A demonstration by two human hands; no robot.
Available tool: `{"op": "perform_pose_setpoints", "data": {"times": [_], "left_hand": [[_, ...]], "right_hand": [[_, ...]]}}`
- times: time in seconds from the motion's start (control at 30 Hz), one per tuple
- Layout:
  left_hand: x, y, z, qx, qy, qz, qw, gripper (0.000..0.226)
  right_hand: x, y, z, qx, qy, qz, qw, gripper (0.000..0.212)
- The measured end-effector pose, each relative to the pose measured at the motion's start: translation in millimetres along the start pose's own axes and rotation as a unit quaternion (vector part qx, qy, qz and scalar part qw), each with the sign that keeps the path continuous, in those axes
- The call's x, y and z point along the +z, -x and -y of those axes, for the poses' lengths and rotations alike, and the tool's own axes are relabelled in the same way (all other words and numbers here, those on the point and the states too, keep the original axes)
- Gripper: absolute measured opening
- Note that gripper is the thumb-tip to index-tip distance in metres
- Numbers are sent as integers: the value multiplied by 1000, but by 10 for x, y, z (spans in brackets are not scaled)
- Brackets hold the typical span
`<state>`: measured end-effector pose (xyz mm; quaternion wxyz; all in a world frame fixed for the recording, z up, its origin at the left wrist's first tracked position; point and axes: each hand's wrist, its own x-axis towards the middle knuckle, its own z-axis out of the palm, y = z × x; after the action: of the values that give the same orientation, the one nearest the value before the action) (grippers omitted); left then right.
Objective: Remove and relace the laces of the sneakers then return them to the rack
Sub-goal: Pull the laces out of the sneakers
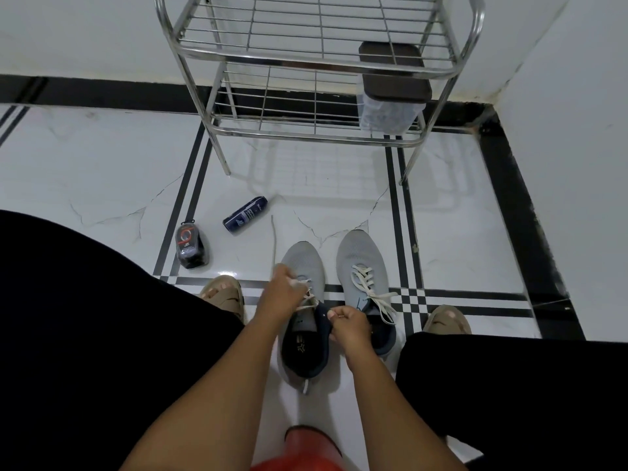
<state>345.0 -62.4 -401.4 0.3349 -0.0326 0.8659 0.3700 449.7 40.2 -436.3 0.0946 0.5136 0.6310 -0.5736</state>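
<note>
Two grey sneakers stand side by side on the floor between my feet. The left sneaker (303,263) has its white lace (274,236) partly out, one end trailing forward over the tile. My left hand (281,294) grips that lace over the eyelets. My right hand (348,326) pinches the dark tongue of the same sneaker. The right sneaker (363,258) is fully laced with a loose white lace. The steel wire rack (316,59) stands ahead against the wall.
A dark spray can (245,214) lies on the tile and a black polish bottle (191,245) stands left of it. A clear box with a dark lid (390,96) sits on the rack's lower shelf. My sandalled feet (224,294) flank the sneakers.
</note>
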Motion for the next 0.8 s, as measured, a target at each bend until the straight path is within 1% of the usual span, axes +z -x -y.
{"op": "perform_pose_setpoints", "data": {"times": [0.03, 0.07, 0.1, 0.13, 0.17, 0.2, 0.23, 0.27, 0.3, 0.33, 0.37, 0.4, 0.43, 0.47, 0.5, 0.53, 0.57, 0.6, 0.63, 0.67, 0.7, 0.73, 0.77, 0.8], "left_hand": [[100, 25, 35, 52, -119, 33, 991, 19], [184, 55, 42, 80, -188, 55, 977, 22], [223, 53, 63, 91, -235, 48, 966, 21], [263, 65, 85, 80, -228, 48, 969, 19], [274, 85, 99, 52, -176, 35, 982, 19], [250, 114, 105, -1, -81, 13, 997, 20], [196, 90, 125, -58, 68, -14, 996, 21], [119, 101, 105, -113, 252, -52, 960, 21], [25, 74, 118, -157, 414, -84, 892, 25], [-65, 43, 134, -192, 512, -113, 830, 37], [-159, -8, 169, -224, 531, -137, 805, 47], [-216, -54, 182, -247, 480, -162, 826, 57], [-233, -89, 204, -253, 388, -180, 868, 69], [-214, -66, 188, -229, 264, -201, 915, 76], [-162, -15, 163, -193, 141, -215, 947, 78], [-85, 46, 162, -140, 19, -232, 963, 74], [4, 106, 171, -85, -103, -227, 965, 64], [84, 185, 160, -44, -200, -208, 956, 54], [147, 185, 216, -13, -254, -174, 951, 45], [188, 190, 242, -9, -248, -133, 960, 35], [203, 174, 264, -24, -207, -96, 973, 24], [197, 148, 297, -45, -156, -75, 984, 15], [172, 112, 323, -57, -125, -69, 988, 12], [138, 92, 341, -68, -105, -64, 990, 12]], "right_hand": [[-1, 7, 5, -1, 4, 1, 1000, 13], [0, 9, 4, -4, 9, 2, 1000, 13], [12, 4, 4, -6, 15, 2, 1000, 15], [12, 0, -3, -8, 20, 2, 1000, 17], [13, -2, -6, -7, 21, 4, 1000, 19], [10, -4, -10, -7, 22, 5, 1000, 20], [3, 0, -2, -7, 22, 5, 1000, 21], [-6, -4, -1, -6, 21, 3, 1000, 20], [-14, -3, 4, -3, 19, 0, 1000, 18], [-24, -1, 12, 0, 17, -4, 1000, 15], [-38, 0, 19, 3, 15, -6, 1000, 11], [-43, -15, 15, 7, 16, 0, 1000, 8], [-54, -22, 31, 16, 20, 14, 1000, 7], [-67, -34, 53, 26, 23, 33, 999, 8], [-83, -50, 81, 34, 28, 52, 998, 9], [-97, -81, 102, 27, 46, 68, 996, 12], [-116, -97, 135, 11, 76, 81, 994, 15], [-133, -118, 157, -1, 102, 86, 991, 18], [-142, -120, 176, -6, 121, 83, 989, 21], [-151, -125, 183, -8, 132, 82, 988, 23], [-160, -119, 182, -5, 135, 80, 988, 23], [-166, -105, 188, 1, 133, 76, 988, 22], [-172, -78, 192, 1, 137, 72, 988, 20], [-171, -64, 192, -14, 166, 70, 984, 17]]}}
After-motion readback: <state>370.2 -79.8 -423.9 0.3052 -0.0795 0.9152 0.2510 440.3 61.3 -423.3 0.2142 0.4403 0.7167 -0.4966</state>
